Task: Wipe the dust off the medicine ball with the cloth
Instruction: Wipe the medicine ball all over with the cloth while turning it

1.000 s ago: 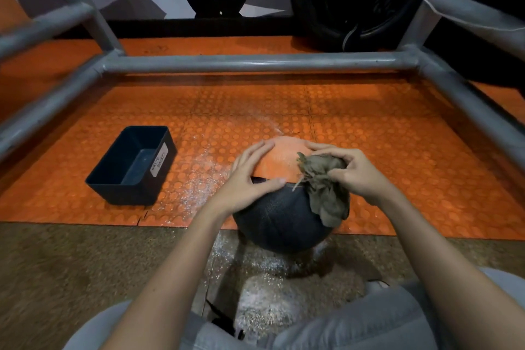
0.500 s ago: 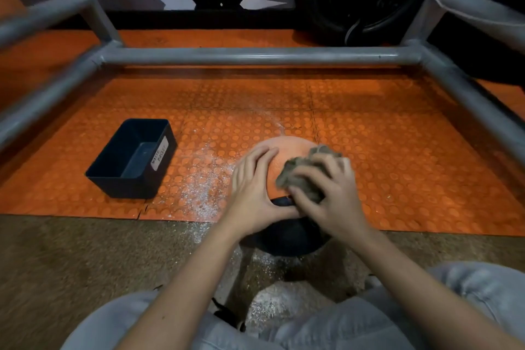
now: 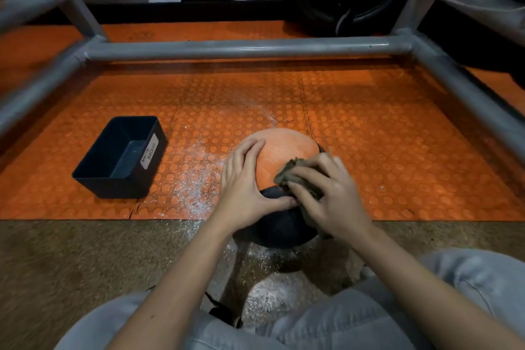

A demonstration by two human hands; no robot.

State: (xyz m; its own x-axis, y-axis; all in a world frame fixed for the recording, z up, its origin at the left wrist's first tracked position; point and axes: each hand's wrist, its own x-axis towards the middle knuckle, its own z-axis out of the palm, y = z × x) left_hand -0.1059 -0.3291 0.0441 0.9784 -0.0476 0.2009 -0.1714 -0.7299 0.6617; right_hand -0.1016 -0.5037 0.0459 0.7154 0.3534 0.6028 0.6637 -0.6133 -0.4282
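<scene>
An orange and black medicine ball (image 3: 284, 148) sits on the floor at the near edge of the orange mat (image 3: 369, 150). My left hand (image 3: 244, 182) lies flat on the ball's left side, fingers straight, thumb on the black part. My right hand (image 3: 326, 196) presses a bunched olive-grey cloth (image 3: 289, 172) against the ball's right and near side, fingers curled over it. Most of the cloth is hidden under that hand.
A dark bin (image 3: 122, 156) with a white label stands open on the mat to the left. White dust (image 3: 196, 187) lies scattered beside and below the ball. Grey metal frame bars (image 3: 241, 47) fence the mat at the back and both sides. My knees fill the bottom.
My right hand with the cloth moved from the ball's right side over its top and then down toward the near side. My left hand stayed on the ball.
</scene>
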